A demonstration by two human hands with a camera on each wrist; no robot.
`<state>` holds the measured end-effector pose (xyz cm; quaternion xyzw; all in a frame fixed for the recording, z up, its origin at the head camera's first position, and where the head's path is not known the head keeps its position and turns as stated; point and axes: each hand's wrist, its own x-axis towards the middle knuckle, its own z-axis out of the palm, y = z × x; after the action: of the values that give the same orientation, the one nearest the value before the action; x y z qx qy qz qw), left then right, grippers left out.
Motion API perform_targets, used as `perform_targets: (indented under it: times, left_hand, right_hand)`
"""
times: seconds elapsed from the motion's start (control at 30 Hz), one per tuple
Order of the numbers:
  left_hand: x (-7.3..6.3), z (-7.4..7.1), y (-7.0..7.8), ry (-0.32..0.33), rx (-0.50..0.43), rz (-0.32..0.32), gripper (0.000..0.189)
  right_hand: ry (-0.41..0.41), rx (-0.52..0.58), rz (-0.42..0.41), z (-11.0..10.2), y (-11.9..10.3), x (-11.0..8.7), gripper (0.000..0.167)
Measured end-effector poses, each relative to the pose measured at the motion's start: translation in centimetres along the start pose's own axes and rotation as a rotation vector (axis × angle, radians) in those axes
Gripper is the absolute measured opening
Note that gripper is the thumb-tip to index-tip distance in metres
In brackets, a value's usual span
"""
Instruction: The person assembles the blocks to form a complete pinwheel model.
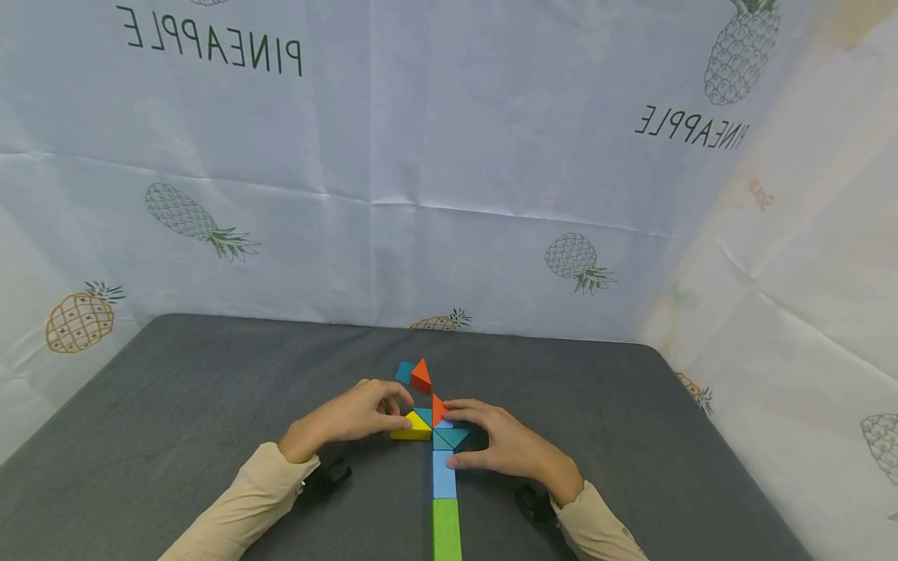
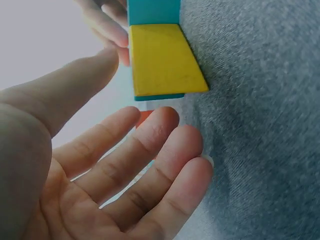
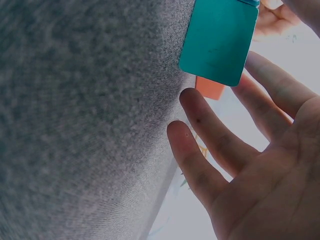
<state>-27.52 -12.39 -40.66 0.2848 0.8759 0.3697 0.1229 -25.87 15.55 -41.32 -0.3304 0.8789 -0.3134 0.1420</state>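
Observation:
Small coloured blocks lie joined in a figure on the dark table. My left hand (image 1: 359, 413) is beside its left side, thumb tip at the yellow block (image 1: 412, 428) and the other fingers loosely bent. In the left wrist view those fingers (image 2: 170, 172) spread below the yellow block. From the right, my right hand (image 1: 510, 444) reaches in, fingertips at the orange triangle block (image 1: 438, 408) and thumb at the light blue block (image 1: 443, 477). Teal triangle blocks (image 1: 461, 438) sit between that thumb and fingers. In the right wrist view the fingers (image 3: 215, 132) are extended beside a teal block (image 3: 220, 42).
A green block (image 1: 447, 530) continues the column toward the near edge. Farther back, a blue block (image 1: 404, 372) and another orange triangle block (image 1: 422, 378) lie apart from the figure. A pineapple-print cloth (image 1: 456, 171) hangs behind the grey table (image 1: 245, 374).

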Motion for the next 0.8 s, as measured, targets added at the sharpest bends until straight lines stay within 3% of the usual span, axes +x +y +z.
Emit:
perform_targets:
  times: [0.3, 0.5, 0.8]
  left_hand:
    - [0.1, -0.2, -0.5, 0.063, -0.009, 0.002, 0.036]
    - [0.2, -0.2, -0.9, 0.142, 0.043, 0.008, 0.035]
    - [0.5, 0.0, -1.3, 0.223, 0.074, -0.063, 0.040]
  right_hand:
    - [-0.004, 0.010, 0.008, 0.0, 0.0, 0.1, 0.066]
    - [-0.002, 0.016, 0.007, 0.0, 0.0, 0.1, 0.065]
    - [-0.005, 0.009, -0.007, -0.1, 0.1, 0.0, 0.065]
